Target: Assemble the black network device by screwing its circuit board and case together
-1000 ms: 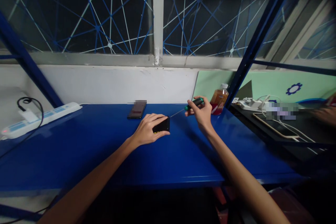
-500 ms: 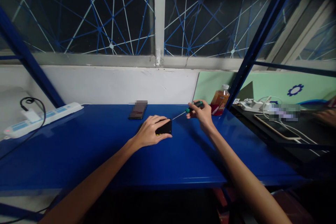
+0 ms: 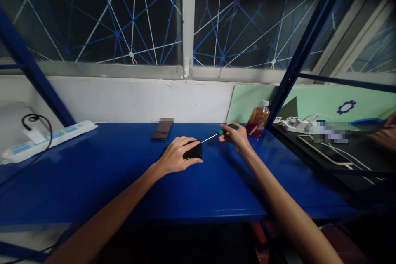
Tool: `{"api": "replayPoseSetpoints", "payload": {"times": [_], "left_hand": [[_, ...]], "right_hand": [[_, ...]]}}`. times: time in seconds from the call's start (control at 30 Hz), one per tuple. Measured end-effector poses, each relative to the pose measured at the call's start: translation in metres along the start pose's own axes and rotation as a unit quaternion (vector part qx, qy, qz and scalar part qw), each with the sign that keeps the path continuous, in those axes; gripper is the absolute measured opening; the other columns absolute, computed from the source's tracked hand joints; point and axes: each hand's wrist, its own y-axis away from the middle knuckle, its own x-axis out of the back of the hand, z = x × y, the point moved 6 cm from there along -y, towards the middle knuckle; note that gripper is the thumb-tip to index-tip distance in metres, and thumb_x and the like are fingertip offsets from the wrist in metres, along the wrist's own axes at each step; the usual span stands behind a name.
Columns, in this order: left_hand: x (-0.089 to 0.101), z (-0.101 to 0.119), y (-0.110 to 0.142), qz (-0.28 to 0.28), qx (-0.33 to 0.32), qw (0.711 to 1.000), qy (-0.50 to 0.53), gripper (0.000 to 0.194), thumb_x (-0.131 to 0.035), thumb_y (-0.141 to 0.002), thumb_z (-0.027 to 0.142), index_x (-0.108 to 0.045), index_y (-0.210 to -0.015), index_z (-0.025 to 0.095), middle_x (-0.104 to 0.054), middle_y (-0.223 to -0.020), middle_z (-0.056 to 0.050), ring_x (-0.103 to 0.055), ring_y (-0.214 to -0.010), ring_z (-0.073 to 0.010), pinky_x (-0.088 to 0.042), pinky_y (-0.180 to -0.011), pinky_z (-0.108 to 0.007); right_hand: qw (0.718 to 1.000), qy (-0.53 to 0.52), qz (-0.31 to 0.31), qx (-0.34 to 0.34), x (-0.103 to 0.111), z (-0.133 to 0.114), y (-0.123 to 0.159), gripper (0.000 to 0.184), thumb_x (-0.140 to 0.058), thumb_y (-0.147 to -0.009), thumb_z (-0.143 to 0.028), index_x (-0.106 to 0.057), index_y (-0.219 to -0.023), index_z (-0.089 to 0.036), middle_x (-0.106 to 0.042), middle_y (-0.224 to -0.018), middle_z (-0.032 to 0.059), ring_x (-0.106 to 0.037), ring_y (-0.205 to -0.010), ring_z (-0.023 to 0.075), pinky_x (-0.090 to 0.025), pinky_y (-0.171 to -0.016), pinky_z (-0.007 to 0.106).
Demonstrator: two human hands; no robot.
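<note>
My left hand (image 3: 177, 154) is closed around a black box-like thing (image 3: 194, 152) with yellow marks on its near side, holding it against the blue table (image 3: 123, 185). Its left part is hidden under my palm. In my right hand (image 3: 238, 136) is a screwdriver (image 3: 221, 132) with a green and black handle, fingers wrapped about the grip. The thin shaft slants down to the left, and its tip meets the far right corner of the black thing. Whether a screw sits there is too small to tell.
Behind my left hand lies a dark phone (image 3: 162, 129). A drink bottle (image 3: 259, 119) stands behind my right hand. At the far left is a white power strip (image 3: 68, 136) with a black cable. Another person's hand (image 3: 385, 138) shows at the right, past a charging phone (image 3: 324, 149).
My right hand and the screwdriver have dropped slightly, with the shaft now lying at a flatter slant. My left hand keeps its hold on the black thing.
</note>
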Motion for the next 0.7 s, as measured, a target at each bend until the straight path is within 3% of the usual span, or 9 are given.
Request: {"api": "replayPoseSetpoints", "payload": {"times": [0.17,0.7], "left_hand": [[0.0,-0.001,0.0,0.004,-0.002,1.0,0.001,0.057,-0.067,-0.082,0.053,-0.058,-0.129,0.023,-0.063,-0.124,-0.013,-0.059,-0.111,-0.0301,-0.047,-0.091,-0.051],[0.002,-0.002,0.0,0.016,0.001,1.0,0.009,0.056,-0.068,-0.082,0.051,-0.058,-0.128,0.02,-0.063,-0.124,-0.013,-0.059,-0.111,-0.0288,-0.046,-0.092,-0.05]], "right_hand": [[1.0,0.005,0.001,-0.025,0.001,0.004,0.0,0.036,-0.086,-0.061,-0.025,-0.054,-0.077,-0.016,-0.065,-0.049,0.0041,-0.064,-0.04,0.0201,-0.059,-0.039,0.029],[1.0,-0.02,0.003,0.012,0.001,-0.008,0.003,0.038,-0.087,-0.062,-0.027,-0.053,-0.076,-0.017,-0.068,-0.054,0.0038,-0.066,-0.043,0.0192,-0.061,-0.042,0.029]]}}
